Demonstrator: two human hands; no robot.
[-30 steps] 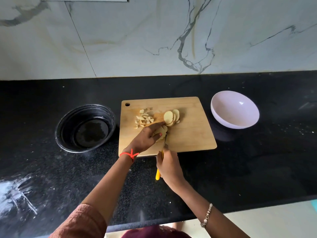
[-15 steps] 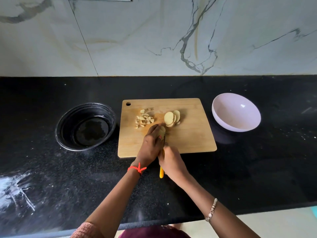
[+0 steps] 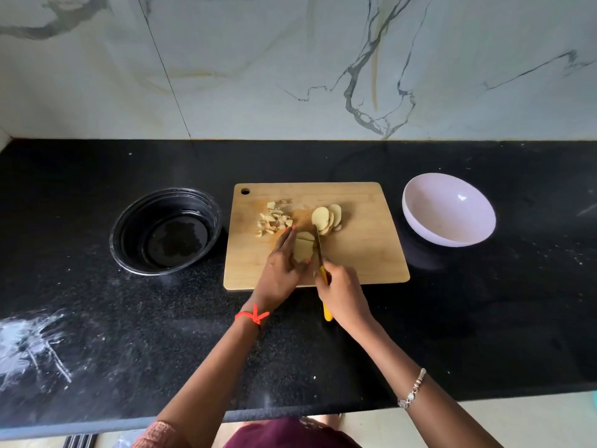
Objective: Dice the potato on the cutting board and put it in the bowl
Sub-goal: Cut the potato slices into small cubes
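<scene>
A wooden cutting board (image 3: 365,253) lies on the black counter. On it sit a pile of diced potato pieces (image 3: 274,219) at the left and a fan of round potato slices (image 3: 326,218) in the middle. My left hand (image 3: 281,270) pins a small stack of potato slices (image 3: 303,248) flat on the board. My right hand (image 3: 342,294) grips a yellow-handled knife (image 3: 318,247), its blade standing along the right side of that stack. A pale pink bowl (image 3: 449,210) stands empty to the right of the board.
A black round bowl (image 3: 166,231) with a wet bottom sits left of the board. A marble wall (image 3: 290,66) closes off the back. White powdery smears (image 3: 29,347) mark the counter at the front left. The counter's front edge runs just below my forearms.
My left hand has turned from lying across the slices to pointing away along them. The knife blade now shows beside the stack, a little farther onto the board.
</scene>
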